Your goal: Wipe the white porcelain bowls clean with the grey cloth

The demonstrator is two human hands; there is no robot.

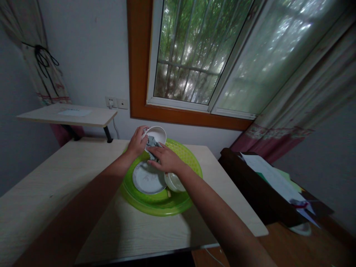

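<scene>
I see the left hand [137, 141] closed on the left side of a white bowl [159, 132], its thumb near the rim, the bowl tipped so that its mouth leans toward the right hand [167, 158]. I judge the tilt is there to give the other hand a way in while the grip steadies the bowl. The right hand has its fingers partly extended over a bunched grey cloth [151, 142], the thumb spread below with cloth between; it seems to press the cloth at the bowl's opening as well as hold it.

Both hands work above a green tray [195, 157] on the tabletop [228, 193], which probably keeps the dishes together. In it lie a pale plate [149, 178] and, just to the right, a second bowl [174, 183], near enough that I can't tell whether they touch.

The right hand and forearm cover part of that second bowl, and the plate's upper edge runs under the hand and cloth. I can't see the left fingertips behind the bowl, nor how much cloth is gathered under the right palm. A small yellowish strip [168, 193] between plate and bowl is too slight to identify.
</scene>
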